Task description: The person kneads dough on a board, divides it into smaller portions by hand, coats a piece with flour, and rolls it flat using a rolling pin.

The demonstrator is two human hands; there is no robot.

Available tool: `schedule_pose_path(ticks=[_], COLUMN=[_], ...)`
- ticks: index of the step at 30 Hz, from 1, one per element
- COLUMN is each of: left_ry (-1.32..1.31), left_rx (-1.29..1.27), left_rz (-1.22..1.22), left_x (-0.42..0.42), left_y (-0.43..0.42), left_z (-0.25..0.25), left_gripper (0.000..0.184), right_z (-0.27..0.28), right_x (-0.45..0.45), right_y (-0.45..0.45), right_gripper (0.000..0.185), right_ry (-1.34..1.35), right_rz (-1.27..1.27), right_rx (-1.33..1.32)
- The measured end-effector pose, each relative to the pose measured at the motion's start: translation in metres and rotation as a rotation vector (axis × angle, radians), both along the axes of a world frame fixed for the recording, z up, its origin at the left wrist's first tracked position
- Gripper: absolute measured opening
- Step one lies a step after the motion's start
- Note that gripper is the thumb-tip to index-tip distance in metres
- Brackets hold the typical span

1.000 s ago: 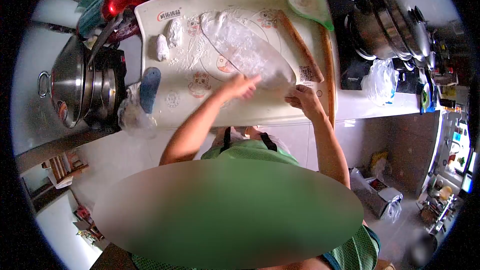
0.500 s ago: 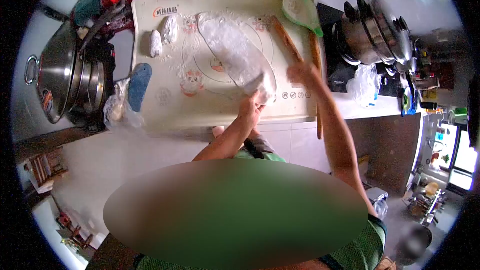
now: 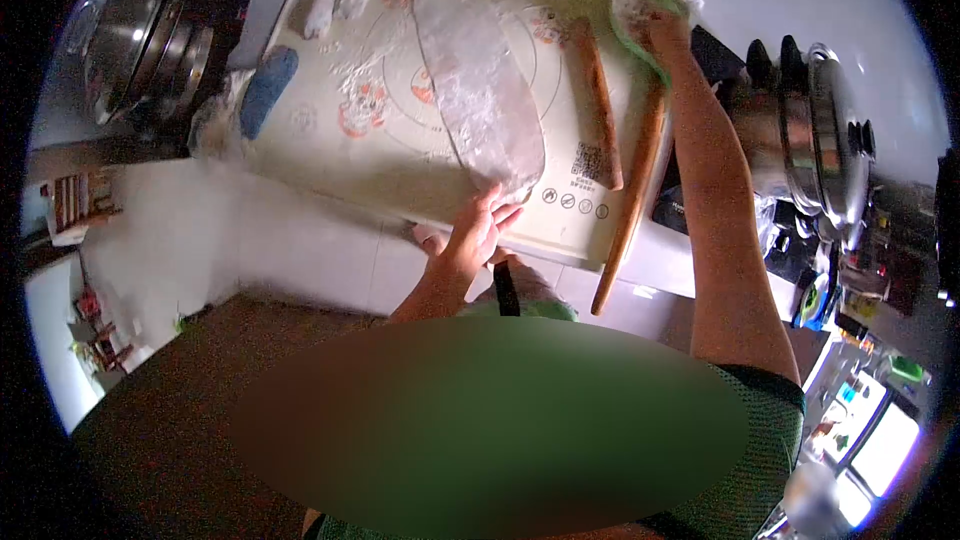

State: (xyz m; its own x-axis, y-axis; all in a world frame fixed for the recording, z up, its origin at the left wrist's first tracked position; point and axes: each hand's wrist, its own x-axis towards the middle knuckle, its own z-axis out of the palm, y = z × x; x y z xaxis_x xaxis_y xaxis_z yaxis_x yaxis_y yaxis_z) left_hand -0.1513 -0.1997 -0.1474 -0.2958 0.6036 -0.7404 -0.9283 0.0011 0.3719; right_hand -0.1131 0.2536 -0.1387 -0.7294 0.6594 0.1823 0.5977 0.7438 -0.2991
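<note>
A long, flour-dusted sheet of dough lies slantwise on the printed kneading mat. My left hand is at the near end of the dough, palm turned up and fingers apart, the thumb at the dough's edge. At the far right, my right hand reaches into a green-rimmed scoop with white flour in it; its fingertips are hidden there. A short rolling pin lies on the mat right of the dough. Beside it a longer rolling pin sticks out past the near edge.
Two floured dough pieces rest at the mat's upper left. A blue oval pad lies on the left edge, beside a plastic bag. Steel pots stand at right, and a large steel pan at left.
My right hand has moved away from the rolling pin, up and right into the scoop. My left hand's fingers have loosened at the dough's near end. The whole view has shifted and turned.
</note>
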Motion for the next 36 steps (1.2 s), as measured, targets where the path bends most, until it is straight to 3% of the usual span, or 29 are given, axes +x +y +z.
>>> schedule_pose_path(ticks=[2, 4, 6, 7, 9, 11, 12, 15, 17, 19, 21, 23, 24, 26, 28, 29, 30, 31, 34, 36], left_ry=[0.032, -0.027, -0.003, -0.018, -0.003, -0.027, -0.049, -0.017, 0.022, 0.061, 0.086, 0.093, 0.105, 0.128, 0.152, 0.142, 0.13, 0.13, 0.148, 0.158], left_rx=[0.017, 0.002, -0.002, 0.014, 0.036, 0.031, 0.018, 0.022, 0.013, 0.002, -0.095, -0.111, -0.134, -0.139, -0.139, -0.12, -0.101, -0.1, -0.088, -0.034], left_rz=[0.009, 0.086, 0.088, 0.116, 0.134, 0.157, 0.174, 0.176, 0.171, 0.159, 0.201, 0.205, 0.202, 0.202, 0.205, 0.18, 0.151, 0.151, 0.12, 0.083], left_x=[0.002, 0.002, 0.002, 0.002, 0.002, 0.003, 0.002, 0.003, 0.007, 0.009, 0.01, 0.01, 0.01, 0.012, 0.011, 0.01, 0.009, 0.011, 0.01, 0.012], left_y=[0.002, 0.002, 0.003, 0.003, 0.007, 0.008, 0.009, 0.009, 0.01, 0.012, 0.017, 0.023, 0.023, 0.025, 0.028, 0.026, 0.025, 0.023, 0.022, 0.02], left_z=[0.012, 0.019, 0.017, 0.018, 0.02, 0.02, 0.021, 0.016, 0.015, 0.014, 0.011, 0.014, 0.015, 0.014, 0.01, 0.006, 0.003, 0.004, 0.004, -0.001], left_gripper=[0.055, 0.05, 0.055, 0.057, 0.06, 0.059, 0.058, 0.057, 0.054, 0.052, 0.045, 0.04, 0.036, 0.032, 0.029, 0.028, 0.027, 0.027, 0.027, 0.026], right_z=[0.035, 0.057, 0.073, 0.064, 0.058, 0.074, 0.06, 0.016, 0.085, 0.108, 0.107, 0.08, 0.073, 0.064, 0.088, 0.081, 0.058, 0.026, 0.033, 0.01], right_x=[-0.005, -0.002, -0.008, -0.011, -0.018, -0.028, -0.031, -0.03, -0.029, -0.023, -0.019, -0.019, -0.022, -0.027, -0.046, -0.047, -0.045, -0.043, -0.023, 0.002], right_y=[-0.008, -0.038, -0.093, -0.107, -0.144, -0.182, -0.184, -0.208, -0.233, -0.236, -0.233, -0.225, -0.225, -0.225, -0.244, -0.234, -0.216, -0.196, -0.202, -0.183], right_gripper=[0.024, 0.023, 0.026, 0.028, 0.034, 0.036, 0.036, 0.033, 0.032, 0.027, 0.026, 0.027, 0.028, 0.029, 0.031, 0.032, 0.032, 0.035, 0.047, 0.047], right_ry=[0.154, 0.223, 0.554, 0.368, 0.273, 0.372, 0.451, 0.431, 0.441, -0.105, -0.018, 0.345, 0.207, 0.067, 0.54, 0.385, 0.386, 0.229, 0.308, 0.021], right_rz=[-0.03, -0.045, -0.098, 0.178, 0.283, 0.118, 0.284, 0.313, 0.218, 0.557, 0.337, -0.058, 0.301, 0.643, 0.162, 0.191, 0.189, 0.397, 0.068, -0.172], right_rx=[-0.361, -0.549, -1.034, -1.13, -1.234, -1.253, -1.641, -1.435, -1.304, -0.822, -0.965, -1.325, -1.123, -0.891, -1.138, -1.371, -1.372, -0.565, -0.143, 0.154])
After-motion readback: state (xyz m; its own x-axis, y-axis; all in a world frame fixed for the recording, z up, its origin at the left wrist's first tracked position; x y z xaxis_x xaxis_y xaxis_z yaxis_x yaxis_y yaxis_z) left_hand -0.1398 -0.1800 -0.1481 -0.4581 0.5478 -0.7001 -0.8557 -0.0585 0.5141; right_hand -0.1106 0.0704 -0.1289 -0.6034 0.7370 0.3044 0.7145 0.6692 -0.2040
